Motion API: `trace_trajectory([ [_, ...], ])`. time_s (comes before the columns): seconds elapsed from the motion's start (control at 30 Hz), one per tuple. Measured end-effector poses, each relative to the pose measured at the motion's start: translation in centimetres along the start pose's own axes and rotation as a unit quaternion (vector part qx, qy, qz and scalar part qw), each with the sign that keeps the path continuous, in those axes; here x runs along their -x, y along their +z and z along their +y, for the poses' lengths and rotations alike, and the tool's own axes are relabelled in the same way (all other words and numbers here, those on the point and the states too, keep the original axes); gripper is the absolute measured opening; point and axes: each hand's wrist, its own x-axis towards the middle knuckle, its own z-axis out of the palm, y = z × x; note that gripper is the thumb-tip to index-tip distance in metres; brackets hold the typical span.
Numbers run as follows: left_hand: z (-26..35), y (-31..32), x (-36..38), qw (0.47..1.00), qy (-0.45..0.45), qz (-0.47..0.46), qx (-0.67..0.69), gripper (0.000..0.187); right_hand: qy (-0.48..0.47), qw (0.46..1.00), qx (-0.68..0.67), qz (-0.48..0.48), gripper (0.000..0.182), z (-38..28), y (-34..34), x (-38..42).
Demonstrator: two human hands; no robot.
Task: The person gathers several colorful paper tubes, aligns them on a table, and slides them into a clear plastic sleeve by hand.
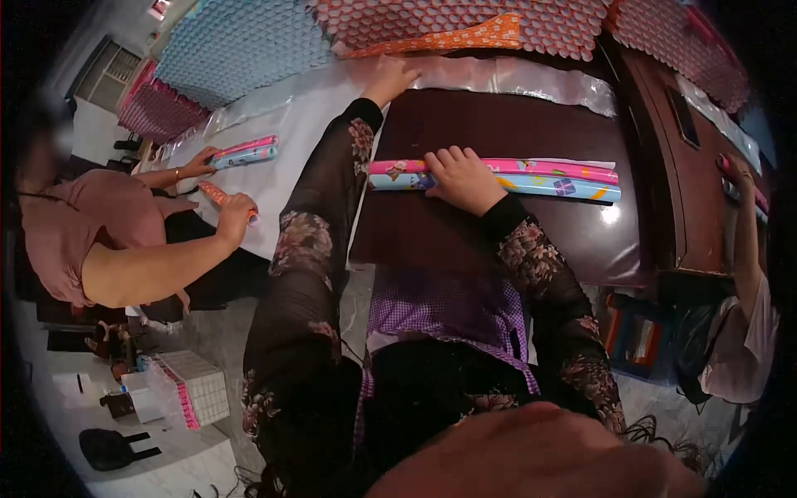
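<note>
Two printed rolls of wrapping paper, a pink roll (544, 168) and a light blue roll (552, 187), lie side by side on the dark table. My right hand (467, 178) grips both from above near their middle, thumb on the near side and fingers over the pink one. Stretched far forward, my left hand (390, 80) has its fingertips closed at the left end of a clear plastic sleeve (531, 80), in a flat pile across the table's back. An orange patterned sheet (465, 35) lies just behind that pile.
Large stacks of rolls, blue (241, 54) and red (465, 17), rise along the back. At left, a co-worker (124, 232) holds an orange roll (217, 195) beside pink and blue rolls on white sheeting. Another person (743, 332) works at right, past a phone (683, 116).
</note>
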Motion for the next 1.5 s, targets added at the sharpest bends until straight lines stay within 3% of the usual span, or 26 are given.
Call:
trace_trajectory([
  [0.03, 0.3, 1.1, -1.0, 0.996, -0.021, 0.033, -0.075, 0.044, -0.001, 1.000, -0.002, 0.004, 0.060, 0.1, 0.2, 0.0],
  [0.1, 0.5, 3.6, -2.6, 0.979, -0.198, -0.031, 0.045, 0.050, 0.002, 1.000, 0.003, 0.014, 0.059, 0.3, 0.6, 0.0],
  [0.13, 1.0, 4.5, -1.8, 0.979, -0.195, -0.036, 0.049, 0.050, 0.004, 1.000, -0.003, 0.010, 0.060, 0.2, 0.7, 0.1],
  [0.2, 1.5, 6.0, -0.7, 0.987, -0.071, 0.069, -0.123, 0.040, 0.003, 1.000, 0.000, 0.012, 0.059, 0.3, 1.1, 0.2],
  [0.27, 3.8, 4.3, 0.2, 0.987, -0.101, 0.065, -0.108, 0.030, 0.008, 1.000, 0.000, 0.011, 0.059, 0.2, 0.8, 0.2],
  [0.33, 1.7, 5.0, -0.3, 0.985, -0.108, 0.124, 0.058, 0.024, 0.008, 1.000, -0.001, 0.015, 0.058, 0.1, 0.5, 0.2],
  [0.4, -2.7, 6.7, -2.5, 0.990, -0.066, 0.125, 0.002, 0.027, 0.007, 1.000, -0.006, 0.020, 0.057, 0.1, 0.5, 0.2],
  [0.47, 0.1, 3.0, -1.1, 0.990, -0.071, 0.124, 0.010, 0.037, 0.009, 1.000, -0.013, 0.012, 0.057, 0.0, 0.3, 0.2],
  [0.6, 1.5, -1.0, 1.3, 0.990, -0.080, 0.103, 0.053, 0.034, 0.010, 0.999, -0.025, -0.017, 0.061, 0.1, 0.4, 0.2],
  [0.67, 2.2, -1.5, 2.6, 0.944, 0.049, 0.298, -0.133, 0.042, 0.003, 1.000, -0.014, -0.004, 0.060, 0.1, 0.5, 0.2],
  [0.7, 4.9, -3.7, 4.7, 0.930, 0.104, 0.339, -0.091, 0.042, 0.002, 1.000, -0.011, 0.000, 0.060, 0.1, 0.7, 0.3],
  [0.77, 11.7, -8.4, 11.9, 0.962, 0.063, 0.171, 0.203, 0.033, 0.005, 1.000, -0.009, -0.014, 0.058, 0.2, 0.3, 0.3],
  [0.8, 15.0, -10.6, 16.8, 0.944, -0.027, -0.007, 0.328, 0.024, 0.007, 1.000, -0.005, -0.017, 0.057, 0.2, 0.4, 0.2],
  [0.83, 15.6, -10.5, 21.5, 0.906, 0.045, -0.157, 0.390, 0.024, -0.004, 1.000, 0.003, -0.005, 0.054, 0.4, 0.9, 0.2],
  [0.87, 16.9, -10.2, 25.7, 0.823, 0.065, -0.352, 0.442, 0.024, -0.003, 1.000, -0.003, 0.003, 0.053, 0.3, 1.1, 0.3],
  [0.9, 18.5, -9.2, 29.2, 0.741, 0.109, -0.482, 0.455, 0.025, -0.001, 1.000, -0.006, 0.013, 0.053, 0.3, 1.1, 0.2],
  [0.93, 19.2, -6.2, 33.3, 0.725, 0.120, -0.516, 0.441, 0.024, -0.002, 1.000, -0.008, 0.018, 0.054, 0.4, 1.3, 0.2],
  [0.97, 18.7, -1.7, 37.6, 0.768, 0.156, -0.495, 0.376, 0.027, -0.003, 1.000, -0.014, 0.014, 0.054, 0.2, 1.3, 0.4],
  [1.03, 17.8, 8.1, 44.5, 0.826, 0.086, -0.527, 0.179, 0.031, 0.004, 1.000, -0.018, -0.008, 0.056, 0.4, 1.0, 0.0],
  [1.13, 17.4, 16.6, 47.8, 0.888, -0.024, -0.438, 0.140, 0.031, -0.001, 1.000, -0.010, -0.005, 0.058, 0.1, 0.6, -0.1],
  [1.37, 9.0, 22.9, 39.7, 0.937, -0.140, -0.298, 0.111, 0.031, 0.014, 0.997, -0.014, -0.073, 0.066, -0.5, -1.1, -1.2],
  [1.5, 3.5, 22.3, 36.1, 0.938, -0.194, -0.264, 0.111, 0.031, 0.049, 0.986, -0.025, -0.158, 0.075, -0.5, -2.0, -2.4],
])
